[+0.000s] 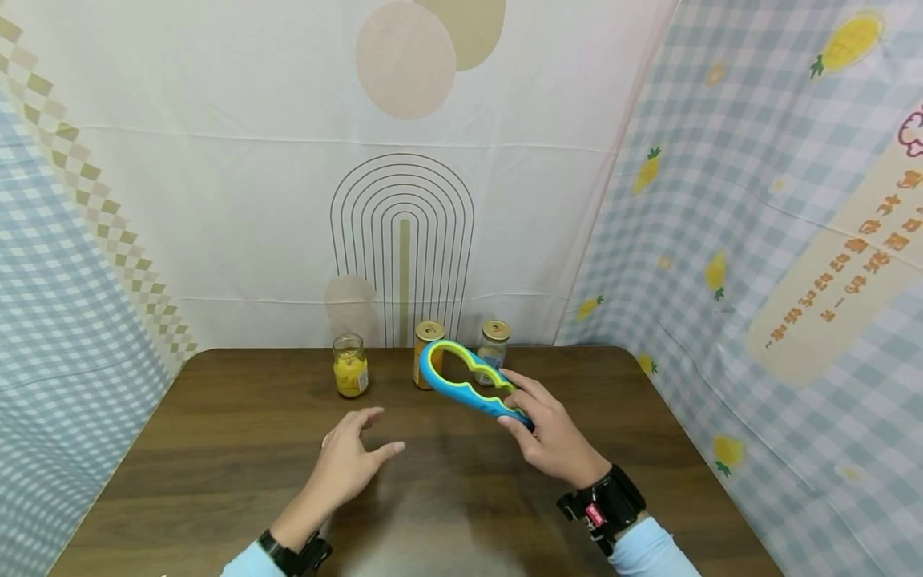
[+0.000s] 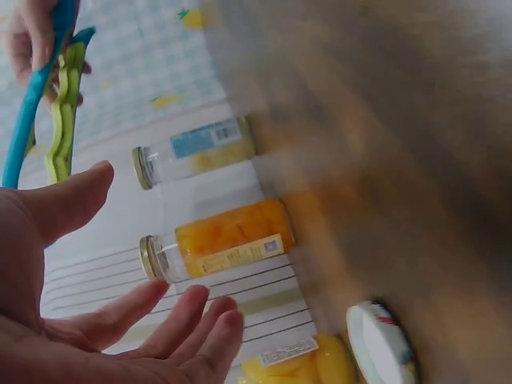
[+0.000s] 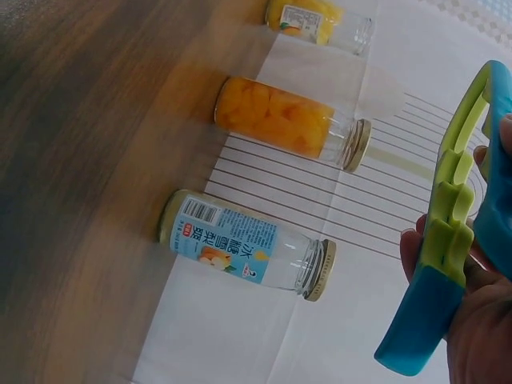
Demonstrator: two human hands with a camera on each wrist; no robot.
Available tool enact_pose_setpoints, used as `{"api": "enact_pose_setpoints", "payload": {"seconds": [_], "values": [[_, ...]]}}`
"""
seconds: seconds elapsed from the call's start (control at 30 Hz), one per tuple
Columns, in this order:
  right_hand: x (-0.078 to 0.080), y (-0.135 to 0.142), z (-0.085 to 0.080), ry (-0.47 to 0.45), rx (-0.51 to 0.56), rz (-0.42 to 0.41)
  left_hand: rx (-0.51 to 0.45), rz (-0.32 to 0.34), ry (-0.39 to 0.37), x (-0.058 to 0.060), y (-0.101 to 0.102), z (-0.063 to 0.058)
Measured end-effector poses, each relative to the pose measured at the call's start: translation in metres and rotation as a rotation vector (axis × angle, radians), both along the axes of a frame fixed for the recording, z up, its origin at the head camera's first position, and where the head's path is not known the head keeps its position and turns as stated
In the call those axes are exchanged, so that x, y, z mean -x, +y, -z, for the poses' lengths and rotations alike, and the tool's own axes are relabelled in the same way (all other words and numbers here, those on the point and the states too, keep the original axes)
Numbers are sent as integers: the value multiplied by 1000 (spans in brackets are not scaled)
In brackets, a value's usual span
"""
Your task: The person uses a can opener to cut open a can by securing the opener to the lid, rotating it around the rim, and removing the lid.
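Note:
My right hand [image 1: 551, 433] grips the handle end of a blue and green jar opener [image 1: 461, 389], whose wavy loop hangs in the air in front of two lidded jars. Orange fruit pieces fill the middle jar [image 3: 272, 120]. The right jar [image 3: 240, 248] has a blue label and a gold lid. An uncovered jar of yellow fruit [image 1: 351, 373] stands at the left. My left hand [image 1: 346, 461] is raised over the table in front of it, holding nothing, thumb apart from the fingers. A loose lid [image 2: 380, 344] lies beside the yellow jar in the left wrist view.
The brown wooden table [image 1: 238, 449] ends at a white patterned cloth [image 1: 252, 224] behind the jars. Checked cloths hang at the left and right sides; the right one [image 1: 671, 264] has pineapples on it.

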State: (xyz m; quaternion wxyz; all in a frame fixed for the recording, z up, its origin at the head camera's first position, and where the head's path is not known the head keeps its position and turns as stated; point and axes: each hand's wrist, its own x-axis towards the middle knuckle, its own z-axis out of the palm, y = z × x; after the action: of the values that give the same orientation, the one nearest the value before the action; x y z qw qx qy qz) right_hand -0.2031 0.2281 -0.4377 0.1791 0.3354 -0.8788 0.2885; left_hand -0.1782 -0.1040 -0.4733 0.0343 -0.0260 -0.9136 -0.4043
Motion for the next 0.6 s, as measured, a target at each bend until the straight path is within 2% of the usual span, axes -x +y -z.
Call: {"api": "enact_pose_setpoints", "payload": {"seconds": [0.23,0.4,0.6], "values": [[-1,1,0,4,7,9,-75,-14,-34,45,21,-3],[-1,1,1,5,7,1,-99,-48,-64,77,38,6],[-2,2,1,5,5,10,-116,-80,-54,117,51,17]]}}
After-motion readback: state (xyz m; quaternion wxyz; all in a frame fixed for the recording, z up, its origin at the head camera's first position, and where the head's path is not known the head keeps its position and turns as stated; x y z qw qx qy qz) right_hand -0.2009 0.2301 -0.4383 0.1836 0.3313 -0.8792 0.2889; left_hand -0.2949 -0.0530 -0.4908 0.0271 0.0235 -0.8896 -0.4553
